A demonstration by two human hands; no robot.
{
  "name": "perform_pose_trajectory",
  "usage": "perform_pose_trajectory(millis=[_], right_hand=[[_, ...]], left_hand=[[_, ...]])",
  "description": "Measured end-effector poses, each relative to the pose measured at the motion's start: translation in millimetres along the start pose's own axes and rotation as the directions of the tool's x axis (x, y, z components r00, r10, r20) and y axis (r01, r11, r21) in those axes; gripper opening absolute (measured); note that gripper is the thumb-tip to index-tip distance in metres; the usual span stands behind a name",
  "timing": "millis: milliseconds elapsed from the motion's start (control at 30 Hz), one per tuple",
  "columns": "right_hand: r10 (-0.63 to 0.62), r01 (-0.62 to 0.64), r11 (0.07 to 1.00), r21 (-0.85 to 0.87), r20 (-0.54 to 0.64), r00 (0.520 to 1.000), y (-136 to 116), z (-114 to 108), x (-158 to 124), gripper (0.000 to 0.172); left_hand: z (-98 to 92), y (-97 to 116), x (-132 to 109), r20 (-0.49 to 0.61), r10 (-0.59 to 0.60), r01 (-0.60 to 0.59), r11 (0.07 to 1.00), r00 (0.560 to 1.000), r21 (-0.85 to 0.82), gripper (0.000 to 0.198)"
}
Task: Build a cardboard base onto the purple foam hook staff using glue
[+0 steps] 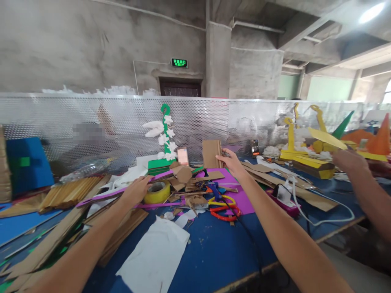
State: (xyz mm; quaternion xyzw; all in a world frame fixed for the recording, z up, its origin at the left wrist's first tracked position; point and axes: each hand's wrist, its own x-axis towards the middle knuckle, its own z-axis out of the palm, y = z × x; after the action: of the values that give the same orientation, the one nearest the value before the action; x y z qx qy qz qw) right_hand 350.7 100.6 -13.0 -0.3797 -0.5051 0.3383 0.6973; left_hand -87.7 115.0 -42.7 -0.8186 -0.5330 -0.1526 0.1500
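My right hand (232, 160) grips the right edge of an upright piece of brown cardboard (210, 154), fingers closed on its folded side. My left hand (139, 189) is closed over a long purple strip (161, 175), which shows on both sides of it; the fingertips are partly hidden. Right beside that hand sits a roll of yellow tape (157, 192). Between my hands lie cardboard scraps (184, 175), a blue glue gun (214, 190) with a black cord, and scissors with red and yellow handles (225, 212). A purple sheet (244, 195) lies under my right forearm.
A green stand with white flowers (166, 138) rises before the perforated metal screen (128, 122). White paper (155, 252) lies in front, cardboard strips (70, 193) at left. A power strip with a white cable (284, 199) and another person's hand (348, 160) are at right.
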Motion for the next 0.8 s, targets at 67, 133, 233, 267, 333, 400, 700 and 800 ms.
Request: perform_pose_trajectory(millis=[67,133,233,267,333,400,700,800], right_hand=[[-0.004,0.004,1.0,-0.005,0.009,1.0,0,0,-1,0.049],[-0.008,0.008,1.0,-0.01,0.014,1.0,1,0,-1,0.049],[-0.014,0.014,1.0,-0.022,0.01,1.0,3,-1,0,0.049],[-0.014,0.014,1.0,-0.026,0.008,1.0,4,-1,0,0.049],[-0.016,0.016,0.999,-0.031,0.007,1.0,5,-1,0,0.05],[-0.019,0.019,0.999,-0.028,0.012,1.0,5,-1,0,0.05],[-0.023,0.024,0.998,-0.054,0.019,1.0,6,-1,2,0.048],[-0.03,0.031,0.997,-0.071,0.017,0.999,8,-1,2,0.049]], left_hand=[[1.3,0,0,0.008,-0.015,0.015,1.0,1.0,0.005,0.045],[1.0,0,0,0.023,-0.032,0.032,0.999,0.999,0.007,0.044],[-2.2,-2,1,0.048,-0.043,0.043,0.999,0.998,0.005,0.045],[-3.7,-3,1,0.055,-0.045,0.045,0.999,0.997,0.003,0.046],[-6.4,-4,2,0.069,-0.05,0.049,0.999,0.996,0.006,0.046],[-8.2,-6,2,0.088,-0.059,0.057,0.998,0.994,0.021,0.048],[-8.2,-6,1,0.098,-0.083,0.082,0.997,0.992,0.013,0.049],[-8.0,-5,1,0.102,-0.088,0.085,0.996,0.991,0.028,0.049]])
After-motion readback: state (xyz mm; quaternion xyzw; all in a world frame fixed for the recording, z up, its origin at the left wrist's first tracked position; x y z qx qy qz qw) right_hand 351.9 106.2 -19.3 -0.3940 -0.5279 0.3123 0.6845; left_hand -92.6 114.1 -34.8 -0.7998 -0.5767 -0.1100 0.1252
